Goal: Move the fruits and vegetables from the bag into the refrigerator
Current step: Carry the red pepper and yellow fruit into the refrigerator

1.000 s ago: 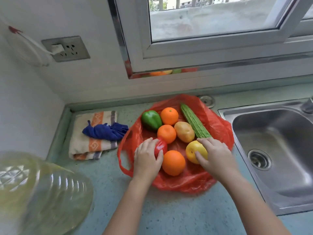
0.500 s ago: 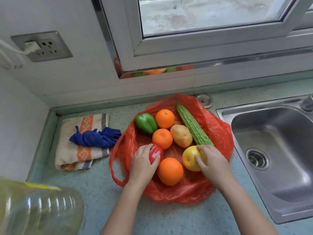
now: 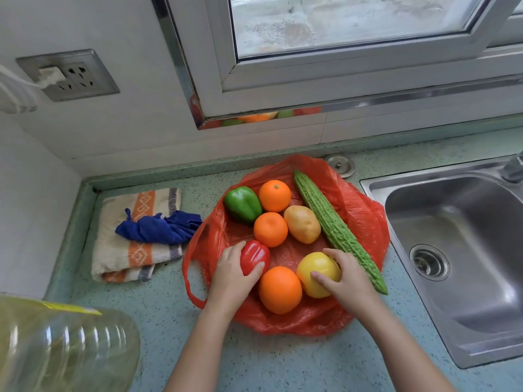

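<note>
A red plastic bag (image 3: pixel 365 219) lies spread flat on the green counter with produce on it. My left hand (image 3: pixel 230 277) grips a red pepper (image 3: pixel 254 258) at the bag's near left. My right hand (image 3: pixel 349 278) is wrapped around a yellow fruit (image 3: pixel 317 271) at the near right. Between my hands sits a large orange (image 3: pixel 279 290). Farther back lie a green pepper (image 3: pixel 242 204), two more oranges (image 3: pixel 274 195) (image 3: pixel 270 229), a potato (image 3: pixel 302 224) and a long bitter gourd (image 3: pixel 334 227). No refrigerator is in view.
A steel sink (image 3: pixel 452 250) fills the right side. A folded striped towel (image 3: pixel 141 258) with a blue cloth (image 3: pixel 158 229) on it lies left of the bag. A large clear bottle (image 3: pixel 62 346) stands at the near left. Wall and window run behind.
Both hands have tightened on their items: the red pepper now shows more fully in my left hand, and the yellow fruit is held by my right. The view has drifted slightly.
</note>
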A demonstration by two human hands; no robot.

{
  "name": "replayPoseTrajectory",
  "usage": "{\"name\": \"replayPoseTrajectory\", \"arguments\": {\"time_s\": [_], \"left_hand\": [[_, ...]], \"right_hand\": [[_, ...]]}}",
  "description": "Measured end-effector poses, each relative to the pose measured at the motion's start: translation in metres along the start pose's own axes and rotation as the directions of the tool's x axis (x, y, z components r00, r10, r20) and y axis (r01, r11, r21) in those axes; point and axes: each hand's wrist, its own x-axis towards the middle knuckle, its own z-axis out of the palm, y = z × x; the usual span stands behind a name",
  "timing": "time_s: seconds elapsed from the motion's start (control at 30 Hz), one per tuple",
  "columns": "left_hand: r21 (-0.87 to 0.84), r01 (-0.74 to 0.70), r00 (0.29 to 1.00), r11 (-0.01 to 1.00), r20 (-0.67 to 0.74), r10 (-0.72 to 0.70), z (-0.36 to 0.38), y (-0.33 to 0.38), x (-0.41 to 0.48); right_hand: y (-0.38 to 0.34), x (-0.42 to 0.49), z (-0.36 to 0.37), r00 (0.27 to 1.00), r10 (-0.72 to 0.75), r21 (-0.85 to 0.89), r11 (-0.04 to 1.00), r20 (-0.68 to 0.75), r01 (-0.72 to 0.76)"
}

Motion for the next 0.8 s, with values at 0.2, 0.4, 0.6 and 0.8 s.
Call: {"name": "replayPoseTrajectory", "arguments": {"time_s": [0.2, 0.4, 0.6, 0.8], "left_hand": [[-0.015, 0.073, 0.996, 0.997, 0.055, -0.072, -0.002, -0.002, 0.000], [-0.065, 0.107, 0.994, 0.992, 0.027, -0.106, -0.001, -0.004, 0.000], [-0.156, 0.091, 0.994, 0.984, -0.047, -0.099, -0.005, -0.001, -0.006], [-0.226, 0.038, 0.990, 0.973, -0.127, -0.068, -0.017, 0.011, -0.019]], "right_hand": [[0.003, -0.004, 0.007, 0.998, 0.044, 0.099, 0.994, 0.043, -0.048], [0.006, -0.004, 0.009, 0.996, 0.049, 0.160, 0.985, 0.071, -0.060], [0.002, -0.006, 0.006, 1.000, -0.006, 0.212, 0.977, 0.002, 0.005], [-0.012, -0.013, -0.014, 0.993, -0.076, 0.226, 0.970, -0.090, 0.095]]}}
